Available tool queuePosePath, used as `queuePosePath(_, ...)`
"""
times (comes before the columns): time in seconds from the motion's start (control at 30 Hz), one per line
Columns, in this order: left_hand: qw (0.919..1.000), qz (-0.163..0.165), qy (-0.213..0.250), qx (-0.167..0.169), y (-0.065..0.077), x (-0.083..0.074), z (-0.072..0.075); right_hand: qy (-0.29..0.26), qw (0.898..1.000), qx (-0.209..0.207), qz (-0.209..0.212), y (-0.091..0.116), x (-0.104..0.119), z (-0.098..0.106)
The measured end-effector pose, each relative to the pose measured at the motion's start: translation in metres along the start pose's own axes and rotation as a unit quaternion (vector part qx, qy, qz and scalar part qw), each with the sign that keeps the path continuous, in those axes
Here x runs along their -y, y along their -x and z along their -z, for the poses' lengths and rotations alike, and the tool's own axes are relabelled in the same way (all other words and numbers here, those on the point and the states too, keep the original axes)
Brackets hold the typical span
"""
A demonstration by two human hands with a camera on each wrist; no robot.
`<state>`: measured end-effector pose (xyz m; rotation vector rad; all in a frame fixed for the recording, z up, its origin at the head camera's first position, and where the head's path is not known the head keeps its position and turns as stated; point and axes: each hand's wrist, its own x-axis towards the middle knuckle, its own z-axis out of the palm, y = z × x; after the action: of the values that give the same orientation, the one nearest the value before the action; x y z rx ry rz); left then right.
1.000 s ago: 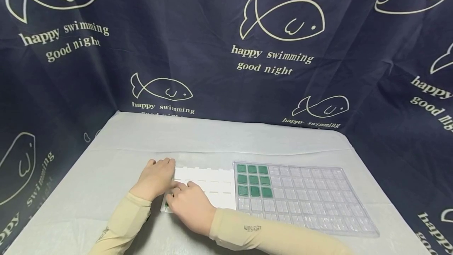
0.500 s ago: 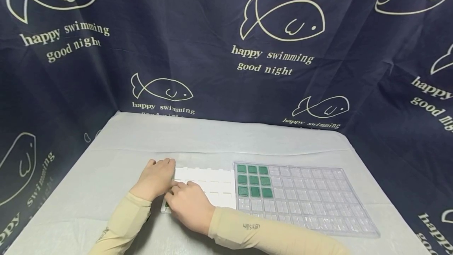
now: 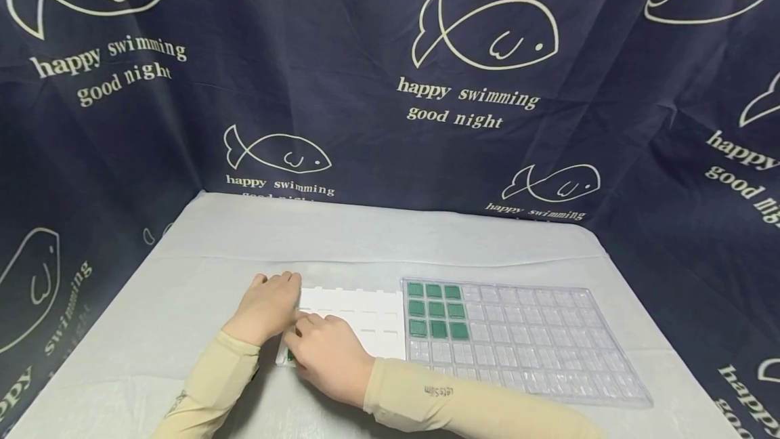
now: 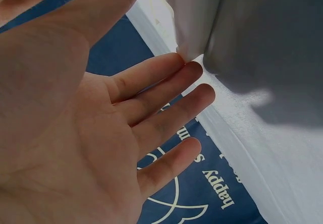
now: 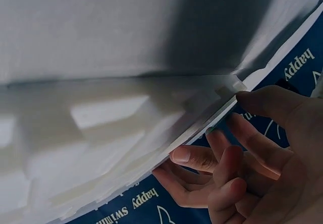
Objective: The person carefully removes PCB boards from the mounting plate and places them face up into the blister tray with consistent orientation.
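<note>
A white tray (image 3: 374,320) with shallow pockets lies left of centre on the table, its left end partly covered by both hands. My left hand (image 3: 271,307) is at the tray's far left corner; the left wrist view shows its fingers (image 4: 174,113) nearly straight, fingertips against the tray's edge. Beside it, my right hand (image 3: 332,358) reaches over the tray's near left part, fingers bent. A small green square piece (image 3: 290,356) peeks out under it. In the right wrist view the thumb (image 5: 262,103) is at the tray's corner; whether the fingers pinch the green piece is unclear.
A clear plastic compartment tray (image 3: 548,337) adjoins the white tray on the right. Several green squares (image 3: 435,309) fill pockets at its far left. The right forearm (image 3: 463,398) crosses in front of its near edge. Dark blue fish-print curtains (image 3: 378,87) surround the table.
Both hands stay almost in place at the white tray's left end. The right hand shifts only slightly, and the green piece under it shows at a slightly different spot.
</note>
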<state>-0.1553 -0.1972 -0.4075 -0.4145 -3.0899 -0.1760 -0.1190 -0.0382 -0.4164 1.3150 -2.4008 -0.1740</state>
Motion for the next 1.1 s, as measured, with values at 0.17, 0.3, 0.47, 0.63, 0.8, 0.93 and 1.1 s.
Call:
queuePosePath(0.17,1.0,-0.002,-0.003,0.001,0.0,0.0,-0.001,-0.004,1.0,-0.01,-0.001,0.003,0.0,0.002)
queuePosePath(0.3,1.0,-0.003,-0.004,0.003,0.002,0.0,0.0,-0.02,1.0,-0.012,-0.003,0.005,0.0,0.005)
queuePosePath(0.47,1.0,0.001,-0.001,0.005,0.002,0.0,0.002,-0.032,0.999,0.01,-0.008,0.01,-0.003,0.009)
queuePosePath(0.63,0.9999,0.003,0.006,0.011,0.002,0.0,0.003,-0.072,0.996,0.043,-0.04,0.019,-0.011,0.013)
queuePosePath(0.8,0.9998,0.003,0.007,0.019,0.002,0.001,0.003,-0.098,0.991,0.052,-0.071,0.03,-0.022,0.017)
queuePosePath(0.93,0.9998,0.001,0.007,0.019,0.002,0.001,0.003,-0.105,0.99,0.046,-0.087,0.04,-0.031,0.019)
queuePosePath(1.1,0.9997,-0.001,0.012,0.021,0.001,0.001,0.003,-0.116,0.987,0.044,-0.099,0.055,-0.044,0.023)
